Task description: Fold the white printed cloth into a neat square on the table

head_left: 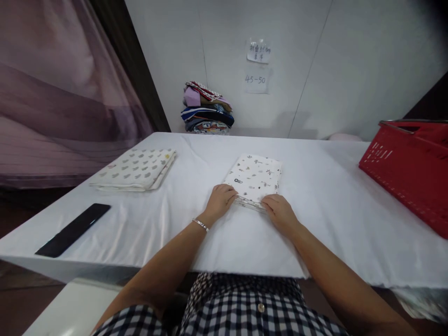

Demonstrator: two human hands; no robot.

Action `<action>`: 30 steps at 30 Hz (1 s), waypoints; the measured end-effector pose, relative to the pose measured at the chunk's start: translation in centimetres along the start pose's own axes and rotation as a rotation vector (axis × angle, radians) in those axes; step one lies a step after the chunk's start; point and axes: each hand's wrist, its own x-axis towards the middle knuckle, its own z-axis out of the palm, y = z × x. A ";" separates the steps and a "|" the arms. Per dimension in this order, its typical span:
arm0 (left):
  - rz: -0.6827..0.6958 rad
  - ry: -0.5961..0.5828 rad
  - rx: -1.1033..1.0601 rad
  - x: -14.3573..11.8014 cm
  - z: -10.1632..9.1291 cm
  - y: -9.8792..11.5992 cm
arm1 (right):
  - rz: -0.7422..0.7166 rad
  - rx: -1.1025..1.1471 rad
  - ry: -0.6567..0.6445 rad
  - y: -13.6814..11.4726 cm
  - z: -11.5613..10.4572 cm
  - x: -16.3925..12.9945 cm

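A folded white cloth [255, 175] with small grey and black printed figures lies flat in front of me on the table. My left hand [221, 198] is closed on its near left corner, with a silver bracelet [200, 225] around the wrist. At the near right corner, my right hand [278, 210] has its bent fingers closed on the cloth's edge. Several layers show along the near fold between the hands. Farther left lies a second folded cloth [138, 169], white with grey printed shapes, touched by neither hand.
A black flat slab [74, 230] lies near the front left of the white-covered table [336, 224]. On the right stands a red plastic basket [409, 172]. Several folded fabrics are stacked [208, 109] beyond the far edge, by a wall with two paper notes [258, 51].
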 end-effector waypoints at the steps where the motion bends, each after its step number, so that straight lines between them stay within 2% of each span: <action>1: 0.001 0.002 -0.001 0.0 0.0 0.0 | -0.002 0.006 0.004 0.1 0.0 0.0; 6: 0.007 0.004 0.008 -0.1 -0.1 0.3 | -0.037 0.021 0.002 0.2 -0.1 -0.3; 11: 0.016 -0.008 0.003 -0.2 -0.2 0.5 | 0.004 -0.010 0.054 0.4 0.1 -0.6; 21: 0.070 -0.023 -0.003 -0.7 -0.4 -0.5 | -0.063 -0.014 -0.051 0.3 -0.4 -0.8; 25: 0.032 -0.017 0.002 -0.6 -0.4 -0.7 | -0.065 -0.022 0.011 0.5 -0.2 -1.1; 30: 0.011 0.039 -0.027 -0.3 -0.3 -0.5 | -0.045 -0.089 0.157 0.8 0.2 -1.1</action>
